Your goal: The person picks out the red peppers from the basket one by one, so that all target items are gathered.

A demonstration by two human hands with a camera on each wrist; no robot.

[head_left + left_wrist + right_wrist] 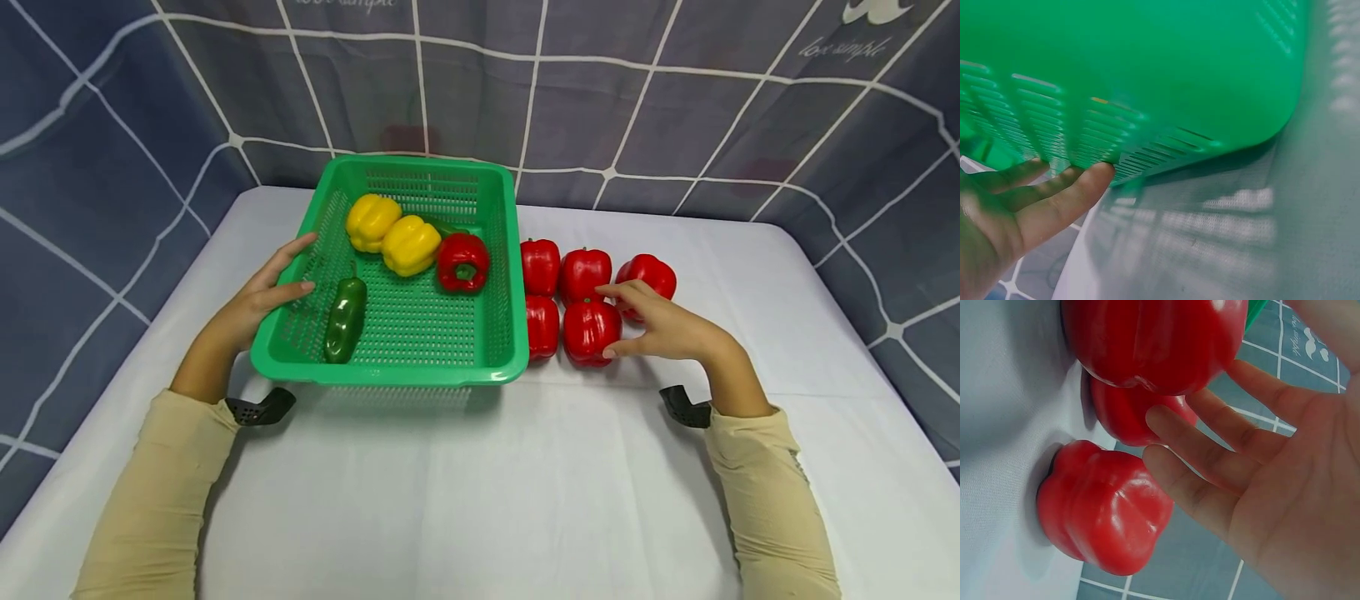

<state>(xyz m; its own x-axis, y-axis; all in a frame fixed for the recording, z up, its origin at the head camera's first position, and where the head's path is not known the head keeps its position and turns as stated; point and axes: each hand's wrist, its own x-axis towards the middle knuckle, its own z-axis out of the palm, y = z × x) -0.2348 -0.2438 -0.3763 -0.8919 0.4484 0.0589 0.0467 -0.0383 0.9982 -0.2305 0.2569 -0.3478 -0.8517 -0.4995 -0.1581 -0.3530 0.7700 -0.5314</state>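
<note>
A green plastic basket (405, 375) holds two yellow bell peppers (411, 246), a red bell pepper (462, 262) and a dark green long pepper (346, 321). My left hand (258, 292) is at the basket's left side; in the left wrist view its extended fingers (1066, 206) touch the slotted outer wall. To the right of the basket, my right hand (660, 323) reaches around the right side of the front red bell pepper (591, 332), thumb and fingers spread. The right wrist view has that pepper (1154, 344) right at the fingertips, with the palm bare.
More red bell peppers (540, 267) stand on the white table (480, 500), some close against the basket's right wall. One red pepper (651, 275) sits behind my right hand. Part of another green piece (444, 225) shows behind the yellow peppers. A grey checked curtain (480, 100) hangs around the table.
</note>
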